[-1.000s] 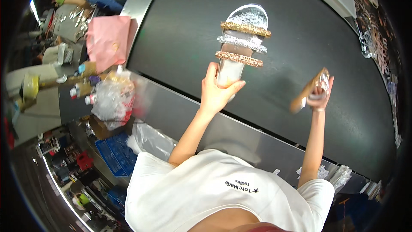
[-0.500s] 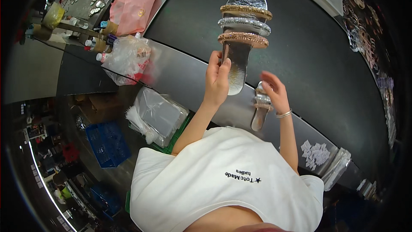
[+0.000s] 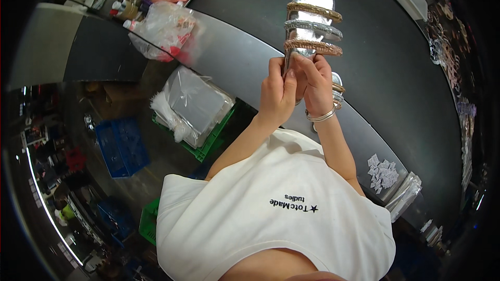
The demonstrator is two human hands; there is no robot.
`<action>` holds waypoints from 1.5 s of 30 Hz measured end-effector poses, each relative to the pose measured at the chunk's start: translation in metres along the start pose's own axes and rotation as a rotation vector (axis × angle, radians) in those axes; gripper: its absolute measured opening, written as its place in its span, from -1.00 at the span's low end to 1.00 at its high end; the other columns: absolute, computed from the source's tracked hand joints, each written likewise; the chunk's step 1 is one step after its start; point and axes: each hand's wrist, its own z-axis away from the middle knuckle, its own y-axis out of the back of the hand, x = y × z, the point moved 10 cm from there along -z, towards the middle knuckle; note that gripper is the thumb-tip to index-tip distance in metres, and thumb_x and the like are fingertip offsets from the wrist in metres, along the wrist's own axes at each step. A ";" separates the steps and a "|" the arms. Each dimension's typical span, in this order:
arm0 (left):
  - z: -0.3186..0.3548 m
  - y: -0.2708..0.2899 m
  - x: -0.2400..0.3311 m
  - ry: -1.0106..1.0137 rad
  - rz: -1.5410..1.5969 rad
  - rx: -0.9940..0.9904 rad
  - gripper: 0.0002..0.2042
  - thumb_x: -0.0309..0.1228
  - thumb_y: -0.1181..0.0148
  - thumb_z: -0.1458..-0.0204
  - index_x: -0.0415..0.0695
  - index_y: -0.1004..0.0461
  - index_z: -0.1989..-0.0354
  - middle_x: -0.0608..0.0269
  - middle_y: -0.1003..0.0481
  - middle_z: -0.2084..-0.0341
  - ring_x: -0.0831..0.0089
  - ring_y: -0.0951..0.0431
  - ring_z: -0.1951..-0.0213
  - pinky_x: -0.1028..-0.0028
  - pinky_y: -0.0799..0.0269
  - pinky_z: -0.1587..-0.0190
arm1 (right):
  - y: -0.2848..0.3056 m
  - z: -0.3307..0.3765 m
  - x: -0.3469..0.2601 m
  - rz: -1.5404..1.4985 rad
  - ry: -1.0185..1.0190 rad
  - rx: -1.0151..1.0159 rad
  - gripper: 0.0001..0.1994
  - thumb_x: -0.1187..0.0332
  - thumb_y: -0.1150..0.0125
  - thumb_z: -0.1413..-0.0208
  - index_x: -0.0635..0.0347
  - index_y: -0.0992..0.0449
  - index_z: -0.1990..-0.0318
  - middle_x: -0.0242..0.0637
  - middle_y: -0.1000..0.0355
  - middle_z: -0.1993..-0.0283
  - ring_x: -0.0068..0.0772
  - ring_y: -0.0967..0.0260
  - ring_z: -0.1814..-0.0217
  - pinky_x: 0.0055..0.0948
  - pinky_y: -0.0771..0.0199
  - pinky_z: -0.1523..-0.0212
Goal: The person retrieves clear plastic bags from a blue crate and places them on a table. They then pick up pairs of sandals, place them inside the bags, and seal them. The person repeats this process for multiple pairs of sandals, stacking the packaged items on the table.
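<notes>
A silver slide sandal with gold, silver and rose-gold beaded straps is held up over the dark worktop, toe pointing away. My left hand is closed around its heel end from the left, thumb on top. From the right, my right hand also grips it, fingers just below the rose-gold strap; the two hands hide most of the heel. A second strappy sandal lies on the metal table edge behind my right wrist, partly hidden. A bracelet circles that wrist.
A dark belt-like surface runs ahead. Plastic sleeves fill a green crate at left. White paper slips and clear bags lie at right. A plastic bag sits far left; a blue crate stands on the floor.
My right hand has left the sandal on the table edge and taken hold of the raised sandal beside my left hand. The view has shifted slightly.
</notes>
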 end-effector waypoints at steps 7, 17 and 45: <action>0.016 0.035 -0.016 0.009 -0.040 0.097 -0.80 -0.35 0.18 -0.17 -0.26 -0.16 0.21 -0.04 -0.44 0.50 0.13 -0.52 0.45 0.31 -0.38 0.38 | -0.024 0.003 0.037 0.031 -0.087 0.006 -0.79 0.32 -0.21 -0.05 0.18 -0.29 0.36 -0.50 -0.30 0.53 -0.81 -0.13 0.59 -0.74 -0.11 0.63; 0.039 0.068 -0.063 0.149 0.057 0.166 -0.81 -0.34 0.18 -0.20 -0.23 -0.16 0.20 0.20 -0.33 0.58 0.55 -0.29 0.53 0.48 -0.24 0.45 | -0.046 -0.004 0.085 0.006 -0.201 -0.071 -0.80 0.33 -0.09 -0.12 0.28 -0.36 0.22 -0.49 -0.35 0.47 -0.84 -0.12 0.61 -0.74 -0.06 0.67; 0.151 0.326 -0.344 0.410 -0.277 0.732 -0.88 -0.41 -0.05 -0.07 -0.18 -0.39 0.28 0.09 -0.45 0.11 0.19 -0.42 0.03 0.24 -0.25 -0.05 | 0.222 0.034 0.159 1.015 0.000 0.326 -0.60 0.41 -0.19 0.05 0.30 -0.37 0.01 -0.21 -0.39 0.06 -0.43 -0.31 0.06 -0.46 -0.31 0.04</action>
